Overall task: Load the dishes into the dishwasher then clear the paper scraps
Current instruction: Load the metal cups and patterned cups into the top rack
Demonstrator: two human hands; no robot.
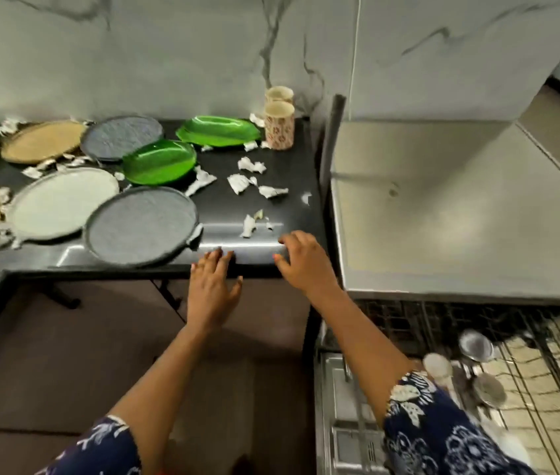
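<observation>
Your blue-and-white patterned sleeves fill the bottom of the frame, and both bare forearms reach up toward the centre. Your left hand has straight fingers and holds nothing, its fingertips at the front edge of the glossy black countertop. Your right hand, just to its right, spreads loosely over the counter's front right corner and also holds nothing.

Just left of your left hand lies a round grey textured plate, near the counter's front edge, with a pale round plate beside it. Behind them sit two translucent green plates, a bluish-grey plate and a woven tan plate. Two beige patterned cups stand upright at the back right corner, one behind the other.

Torn white paper scraps lie scattered among the plates and on the bare counter right of them; the nearest sit just above your hands.

At lower right, the dishwasher's wire rack holds a metal ladle and a few spoons.
</observation>
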